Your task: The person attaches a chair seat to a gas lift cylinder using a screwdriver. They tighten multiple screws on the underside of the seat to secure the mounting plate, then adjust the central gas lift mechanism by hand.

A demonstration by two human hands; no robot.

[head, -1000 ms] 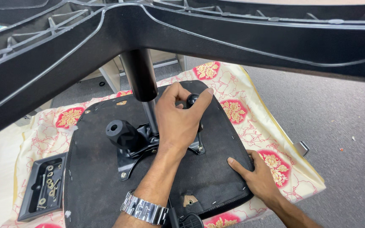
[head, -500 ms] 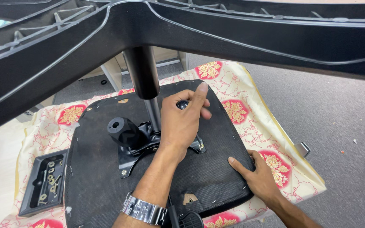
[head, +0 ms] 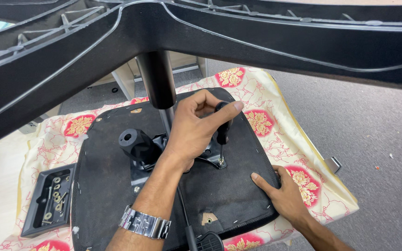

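While it stands upright on a bolt in the metal mounting plate [head: 212,155], a black-handled screwdriver [head: 221,125] is clenched in the left hand [head: 189,135], whose wrist wears a silver metal watch [head: 145,223]. The plate sits at the middle of an upturned black fabric-covered chair seat [head: 108,186], beside a black cylindrical knob [head: 136,144]. The right hand [head: 280,193] lies flat and released on the seat's near right edge, holding nothing. Under the seat is a cream cloth with red floral patches [head: 266,93]. A black plastic tray of screws [head: 47,200] lies to the left. The black star-shaped chair base [head: 210,28] fills the top.
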